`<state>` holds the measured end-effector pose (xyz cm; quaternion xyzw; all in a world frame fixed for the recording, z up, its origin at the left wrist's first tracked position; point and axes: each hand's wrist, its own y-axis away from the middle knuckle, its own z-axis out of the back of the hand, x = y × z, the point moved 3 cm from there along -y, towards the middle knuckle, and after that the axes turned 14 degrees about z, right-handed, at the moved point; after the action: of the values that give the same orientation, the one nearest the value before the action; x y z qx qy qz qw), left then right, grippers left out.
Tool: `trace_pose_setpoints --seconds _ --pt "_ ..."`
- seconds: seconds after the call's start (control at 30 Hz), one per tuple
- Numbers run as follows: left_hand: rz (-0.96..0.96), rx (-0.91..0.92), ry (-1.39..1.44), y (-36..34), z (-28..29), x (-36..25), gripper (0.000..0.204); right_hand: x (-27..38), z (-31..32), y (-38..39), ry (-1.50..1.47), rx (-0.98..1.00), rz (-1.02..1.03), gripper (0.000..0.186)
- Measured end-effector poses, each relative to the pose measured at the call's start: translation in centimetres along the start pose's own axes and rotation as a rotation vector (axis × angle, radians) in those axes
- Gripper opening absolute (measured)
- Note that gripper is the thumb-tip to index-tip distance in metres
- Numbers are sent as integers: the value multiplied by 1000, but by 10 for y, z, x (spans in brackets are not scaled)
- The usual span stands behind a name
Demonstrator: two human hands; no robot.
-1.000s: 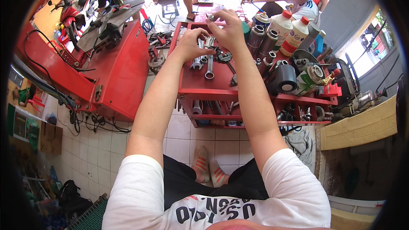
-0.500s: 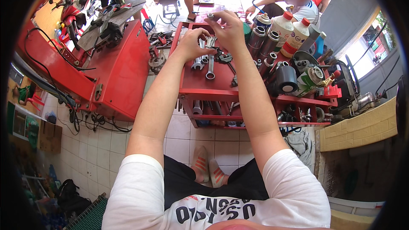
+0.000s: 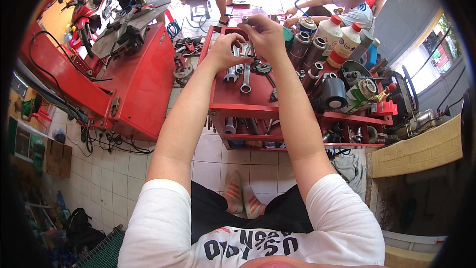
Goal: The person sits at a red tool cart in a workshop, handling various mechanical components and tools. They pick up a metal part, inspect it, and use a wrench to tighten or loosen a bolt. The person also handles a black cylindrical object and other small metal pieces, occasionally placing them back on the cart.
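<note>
Both my arms reach out over a red tool cart (image 3: 225,97). My right hand (image 3: 267,34) pinches a small silvery metal piece (image 3: 245,19), shaped like a socket, between thumb and fingertips above the far part of the cart. Just left of it, my left hand (image 3: 225,52) hovers low over the tools, its fingers curved and the thumb apart, with no held thing visible. Under and beside the hands lie a combination wrench (image 3: 245,83) and an open-end wrench (image 3: 230,75), partly covered by the left hand. Dark metal tools (image 3: 263,68) lie under my right wrist.
Bottles (image 3: 328,32), spray cans and upright metal tubes (image 3: 299,44) crowd the cart's right side, near my right forearm. A lower shelf (image 3: 248,136) holds more tools. On the left stands a red machine (image 3: 139,89). Other people sit beyond the cart, one at the right (image 3: 354,15).
My hands keep nearly the same pose, the right still pinching the small metal piece. Beyond the cart, the people have shifted their heads and arms.
</note>
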<state>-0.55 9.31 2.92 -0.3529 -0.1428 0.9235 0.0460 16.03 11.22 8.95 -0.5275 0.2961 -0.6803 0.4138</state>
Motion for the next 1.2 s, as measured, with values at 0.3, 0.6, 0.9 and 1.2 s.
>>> trace_pose_setpoints --seconds 0.3,0.6,0.9,1.2 --pt "31 -38 133 -3 -2 8 50 -16 -7 2 -117 25 -31 21" --pt "20 -122 185 -7 -5 18 44 -4 -4 1 41 101 106 22" --pt "44 -103 150 -6 -4 16 47 -14 -1 2 45 98 55 21" --pt "89 -112 155 -6 -4 19 52 -6 -8 3 51 120 118 18"
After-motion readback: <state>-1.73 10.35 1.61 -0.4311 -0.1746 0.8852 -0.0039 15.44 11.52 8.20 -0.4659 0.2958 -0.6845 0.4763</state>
